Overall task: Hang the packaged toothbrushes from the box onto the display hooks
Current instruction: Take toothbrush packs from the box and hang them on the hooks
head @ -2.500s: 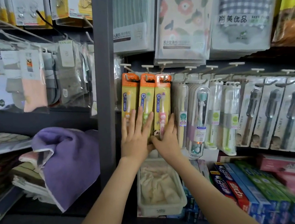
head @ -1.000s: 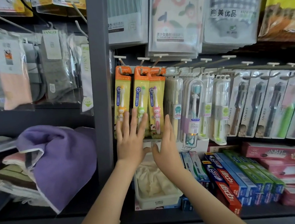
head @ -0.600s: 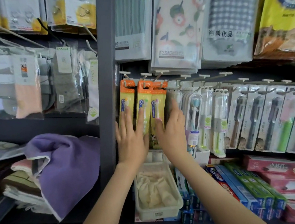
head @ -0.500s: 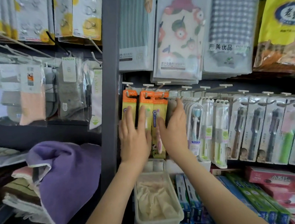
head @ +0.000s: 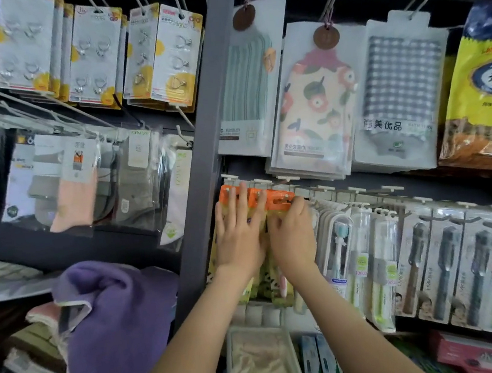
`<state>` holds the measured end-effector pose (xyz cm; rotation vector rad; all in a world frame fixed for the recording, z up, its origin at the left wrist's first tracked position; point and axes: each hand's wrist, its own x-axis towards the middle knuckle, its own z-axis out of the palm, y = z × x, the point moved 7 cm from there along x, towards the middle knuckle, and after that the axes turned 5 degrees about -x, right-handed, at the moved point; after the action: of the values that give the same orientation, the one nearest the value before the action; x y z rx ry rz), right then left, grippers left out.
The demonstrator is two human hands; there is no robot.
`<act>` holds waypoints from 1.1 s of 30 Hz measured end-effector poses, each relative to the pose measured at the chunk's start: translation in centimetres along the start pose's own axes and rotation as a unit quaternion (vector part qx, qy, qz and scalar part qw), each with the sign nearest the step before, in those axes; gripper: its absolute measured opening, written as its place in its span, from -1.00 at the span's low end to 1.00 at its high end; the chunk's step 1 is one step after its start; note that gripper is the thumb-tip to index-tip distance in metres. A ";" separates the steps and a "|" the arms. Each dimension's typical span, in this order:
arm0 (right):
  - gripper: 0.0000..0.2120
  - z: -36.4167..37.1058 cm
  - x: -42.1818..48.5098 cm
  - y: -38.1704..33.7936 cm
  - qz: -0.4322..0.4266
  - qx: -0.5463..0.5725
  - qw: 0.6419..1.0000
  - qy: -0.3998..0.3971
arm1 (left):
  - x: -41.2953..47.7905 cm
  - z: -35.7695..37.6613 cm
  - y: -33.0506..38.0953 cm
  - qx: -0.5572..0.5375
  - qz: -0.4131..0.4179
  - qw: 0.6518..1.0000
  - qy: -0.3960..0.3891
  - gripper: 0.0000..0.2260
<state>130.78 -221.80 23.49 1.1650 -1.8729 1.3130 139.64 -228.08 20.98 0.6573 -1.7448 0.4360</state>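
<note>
3 toothbrush packs [head: 277,201] hanging: left hand [head: 238,239] pressing flat, right hand [head: 293,237] gripping.

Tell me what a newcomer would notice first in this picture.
Both hands at centre: the left hand lies flat on the orange-topped toothbrush packs, the right hand curls round their right edge. Next, the purple towel bulging at lower left and the floral towel pack hanging above.

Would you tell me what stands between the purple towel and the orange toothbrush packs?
The grey shelf post stands between towel and packs, seen in the head view.
</note>
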 end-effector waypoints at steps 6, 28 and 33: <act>-0.81 -0.2 0.5 -0.1 0.011 -0.042 0.998 -0.043 | 0.1 0.6 0.1 0.021 -0.002 1.000 -0.016 -0.08; -0.41 -4.5 -5.1 3.9 -0.106 -0.048 0.988 0.100 | -5.2 0.5 3.0 -0.035 -0.013 0.999 -0.011 -0.38; -0.37 -6.5 -6.9 9.2 -0.035 -0.081 0.991 0.105 | -8.0 1.1 5.2 -0.058 -0.023 0.997 -0.051 -0.42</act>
<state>125.59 -212.13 16.05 0.9618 -1.7355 1.1717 137.01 -223.07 13.21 0.6437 -1.8323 0.2711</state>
